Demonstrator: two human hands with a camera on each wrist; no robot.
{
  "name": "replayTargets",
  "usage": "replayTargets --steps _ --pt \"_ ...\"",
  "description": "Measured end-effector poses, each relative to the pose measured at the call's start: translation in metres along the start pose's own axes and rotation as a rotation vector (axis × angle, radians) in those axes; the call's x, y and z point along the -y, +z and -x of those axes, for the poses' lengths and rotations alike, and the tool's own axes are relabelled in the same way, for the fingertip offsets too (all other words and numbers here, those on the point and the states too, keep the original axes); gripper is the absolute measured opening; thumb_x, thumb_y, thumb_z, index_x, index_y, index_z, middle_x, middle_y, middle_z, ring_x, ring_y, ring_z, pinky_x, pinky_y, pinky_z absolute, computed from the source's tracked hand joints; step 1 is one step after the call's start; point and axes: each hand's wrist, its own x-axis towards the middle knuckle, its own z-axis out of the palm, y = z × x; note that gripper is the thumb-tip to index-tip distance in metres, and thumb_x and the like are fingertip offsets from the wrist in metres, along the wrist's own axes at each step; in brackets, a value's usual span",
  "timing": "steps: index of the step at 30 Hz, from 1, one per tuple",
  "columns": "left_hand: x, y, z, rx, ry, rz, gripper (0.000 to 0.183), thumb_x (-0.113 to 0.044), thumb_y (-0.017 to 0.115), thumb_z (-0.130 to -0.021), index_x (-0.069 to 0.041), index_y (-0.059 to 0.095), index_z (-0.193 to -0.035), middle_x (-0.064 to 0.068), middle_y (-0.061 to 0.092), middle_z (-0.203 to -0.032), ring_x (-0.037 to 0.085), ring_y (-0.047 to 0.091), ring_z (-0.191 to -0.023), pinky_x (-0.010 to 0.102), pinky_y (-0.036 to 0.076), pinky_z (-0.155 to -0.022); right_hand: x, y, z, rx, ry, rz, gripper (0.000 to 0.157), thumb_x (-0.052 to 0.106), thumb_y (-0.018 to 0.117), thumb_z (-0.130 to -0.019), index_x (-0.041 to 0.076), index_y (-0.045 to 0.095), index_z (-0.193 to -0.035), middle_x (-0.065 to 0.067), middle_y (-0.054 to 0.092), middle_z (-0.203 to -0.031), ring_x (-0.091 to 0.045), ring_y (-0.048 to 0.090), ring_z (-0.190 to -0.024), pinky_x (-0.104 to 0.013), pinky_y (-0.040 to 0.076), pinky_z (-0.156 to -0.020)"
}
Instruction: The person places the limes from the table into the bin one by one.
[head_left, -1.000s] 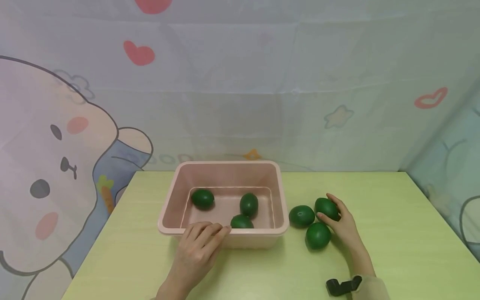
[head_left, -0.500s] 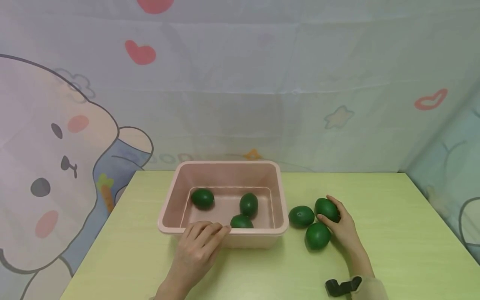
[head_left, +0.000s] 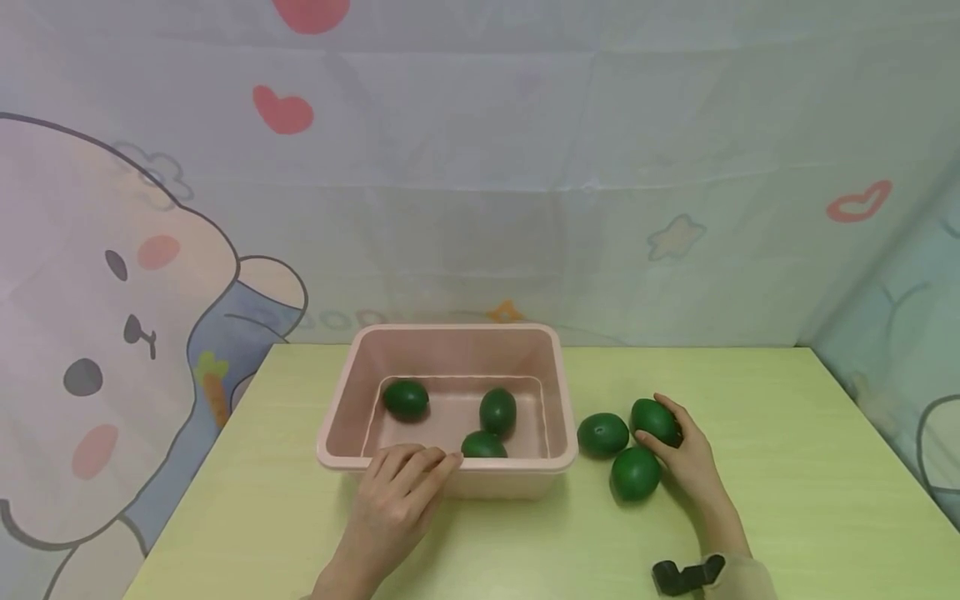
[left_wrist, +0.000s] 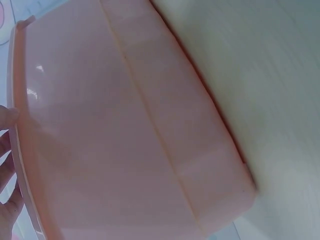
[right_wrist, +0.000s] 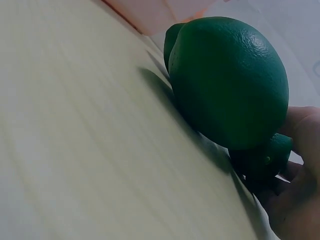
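Observation:
A pink plastic bin [head_left: 560, 392] stands on the table with three dark green limes inside: a left lime [head_left: 406, 399], a right lime [head_left: 498, 412] and a front lime [head_left: 483, 445]. My left hand [head_left: 397, 500] holds the bin's front rim, its fingers bent over the edge. Right of the bin, my right hand [head_left: 686, 454] grips the far lime [head_left: 654, 422] between thumb and fingers, low at the table. Close beside it lie a near lime [head_left: 635, 474] and another lime [head_left: 603, 435] by the bin. In the right wrist view the near lime [right_wrist: 230, 82] partly hides the gripped one [right_wrist: 270, 157].
The pale yellow-green table [head_left: 787, 450] ends at a printed cloth backdrop [head_left: 465, 183] just behind the bin. A black strap-like piece [head_left: 686, 575] sits at my right sleeve [head_left: 738, 577].
Little differs. My right fingers close slightly on the far lime, which barely shifts. The left hand stays on the rim, and the other limes keep their places.

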Motion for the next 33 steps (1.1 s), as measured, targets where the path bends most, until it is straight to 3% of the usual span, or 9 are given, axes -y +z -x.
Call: replayTargets --steps 23,33 --pt "0.001 0.000 0.001 -0.011 0.011 -0.001 0.028 -0.019 0.044 -0.095 -0.012 0.071 -0.094 0.001 0.065 -0.084 0.020 0.057 -0.078 0.032 0.045 -0.073 0.012 -0.007 0.005 0.002 0.005 0.026 0.076 0.038 0.064 -0.082 0.024 0.023 -0.144 -0.023 0.030 -0.143 -0.047 0.039 -0.123 -0.059 0.038 -0.095" --pt "0.001 0.001 0.003 -0.002 0.002 0.001 0.028 -0.020 0.044 -0.096 -0.012 0.070 -0.095 0.001 0.065 -0.085 0.020 0.057 -0.079 0.032 0.046 -0.073 0.026 -0.016 0.006 -0.014 -0.044 0.043 0.075 0.037 0.065 -0.082 0.022 0.025 -0.144 -0.023 0.029 -0.145 -0.048 0.036 -0.125 -0.060 0.035 -0.098"
